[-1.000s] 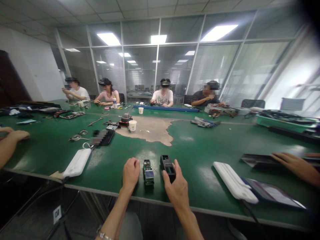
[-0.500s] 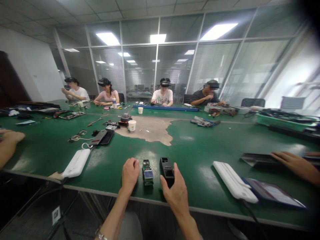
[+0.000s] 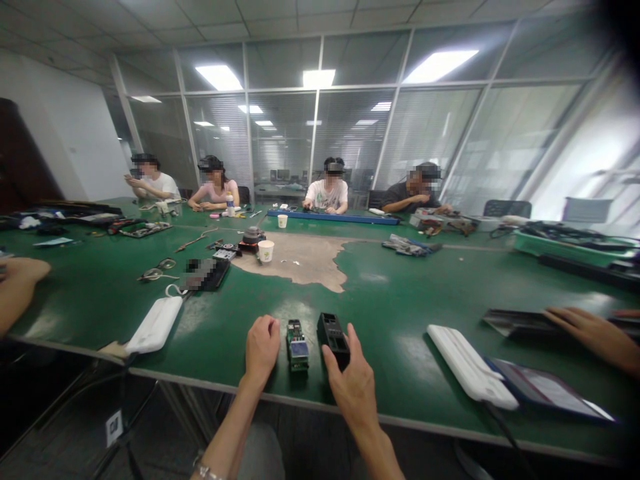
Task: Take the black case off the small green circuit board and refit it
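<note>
My left hand rests closed on the table, its fingers curled under, and nothing shows in it. Just right of it, apart from it, lies a narrow green circuit board assembly with a small bluish-grey display. Beyond that is a black plastic casing, long and narrow, with rectangular openings in its upper face. My right hand grips the near end of this casing, thumb on its left side and fingers along its right. The palm hides part of the near end.
A white power bank lies to the left and a white device to the right, beside a dark flat tablet-like item. A paper cup stands on a brown sheet. At both sides co-workers' hands reach in.
The black casing has shifted slightly left and away from me with my right hand on it. My left hand and the circuit board hold their places.
</note>
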Demonstrator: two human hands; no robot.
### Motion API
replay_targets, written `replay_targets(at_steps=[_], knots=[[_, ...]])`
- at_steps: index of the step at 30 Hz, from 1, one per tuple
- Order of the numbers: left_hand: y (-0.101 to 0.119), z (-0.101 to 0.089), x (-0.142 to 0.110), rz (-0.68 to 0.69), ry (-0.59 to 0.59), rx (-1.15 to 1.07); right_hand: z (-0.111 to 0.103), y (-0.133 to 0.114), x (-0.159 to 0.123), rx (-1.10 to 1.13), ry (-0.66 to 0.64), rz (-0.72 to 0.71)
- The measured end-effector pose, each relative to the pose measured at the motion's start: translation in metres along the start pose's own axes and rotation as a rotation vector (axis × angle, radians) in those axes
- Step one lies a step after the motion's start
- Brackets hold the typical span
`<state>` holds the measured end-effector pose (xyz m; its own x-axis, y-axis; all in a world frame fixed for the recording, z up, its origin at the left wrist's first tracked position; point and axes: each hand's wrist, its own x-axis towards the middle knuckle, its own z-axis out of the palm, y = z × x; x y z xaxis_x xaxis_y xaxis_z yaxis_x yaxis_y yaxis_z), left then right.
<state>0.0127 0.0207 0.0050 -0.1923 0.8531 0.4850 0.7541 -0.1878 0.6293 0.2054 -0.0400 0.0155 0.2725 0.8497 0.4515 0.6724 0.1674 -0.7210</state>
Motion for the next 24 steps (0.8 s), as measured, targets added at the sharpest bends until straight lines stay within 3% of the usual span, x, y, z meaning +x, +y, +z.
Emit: replay_targets(at_steps=[5, 10, 17, 24], knots=[[0.002, -0.002, -0.001, -0.006, -0.002, -0.026, -0.002, -0.039, 0.004, 0.080, -0.024, -0.034], [0.003, -0.004, -0.001, -0.016, -0.027, -0.038, 0.012, -0.062, -0.002, 0.064, -0.075, -0.107], [0.000, -0.003, 0.000, -0.024, -0.036, -0.041, 0.029, -0.063, -0.012, -0.063, -0.105, -0.170], [-0.001, -0.002, -0.001, -0.023, -0.029, -0.022, 0.039, -0.046, -0.026, -0.097, -0.087, -0.233]])
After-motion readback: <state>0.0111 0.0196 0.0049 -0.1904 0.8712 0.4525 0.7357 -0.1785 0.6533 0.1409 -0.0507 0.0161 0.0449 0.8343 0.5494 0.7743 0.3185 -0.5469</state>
